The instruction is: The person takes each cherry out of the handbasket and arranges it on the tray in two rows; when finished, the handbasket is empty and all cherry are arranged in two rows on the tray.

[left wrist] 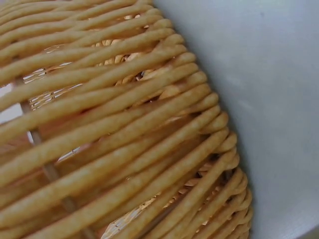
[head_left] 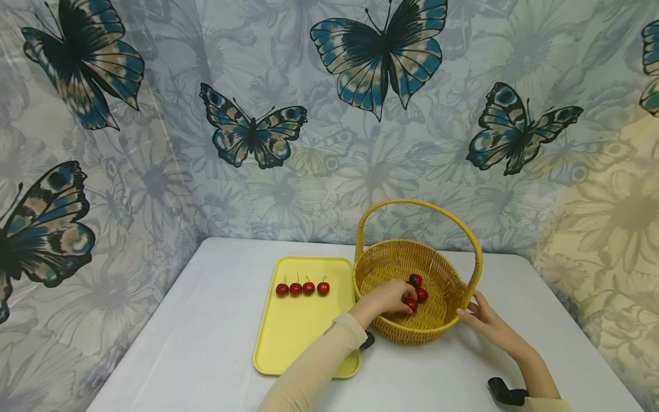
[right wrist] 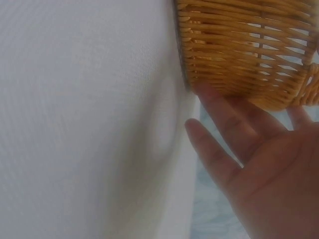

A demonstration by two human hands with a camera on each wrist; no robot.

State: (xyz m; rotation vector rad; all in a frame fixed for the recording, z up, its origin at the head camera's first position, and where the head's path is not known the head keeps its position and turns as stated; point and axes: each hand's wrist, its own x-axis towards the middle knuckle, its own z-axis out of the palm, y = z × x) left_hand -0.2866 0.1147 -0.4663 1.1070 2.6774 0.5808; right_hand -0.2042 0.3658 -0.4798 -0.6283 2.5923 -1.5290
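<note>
My left hand (head_left: 393,296) reaches into the yellow wicker basket (head_left: 412,336), its fingers and thumb pinching a dark red cherry (head_left: 410,305). Close by in the basket lie another cherry (head_left: 421,294) and a darker one (head_left: 415,280). On the basket's right side my right hand (head_left: 486,321) holds the wall near the handle's base, thumb in front. In the right wrist view the fingers of that hand (right wrist: 269,149) reach along the outer wicker wall (right wrist: 239,55). The left wrist view has only the basket's weave (left wrist: 109,114) up close, hiding the left hand.
Left of the basket lies a yellow tray (head_left: 293,337); several stemmed cherries (head_left: 308,287) stand in a row across its upper part. A tall arched handle (head_left: 412,201) rises over the basket. The white table (head_left: 180,332) meets a butterfly-patterned cloth (head_left: 288,194) behind.
</note>
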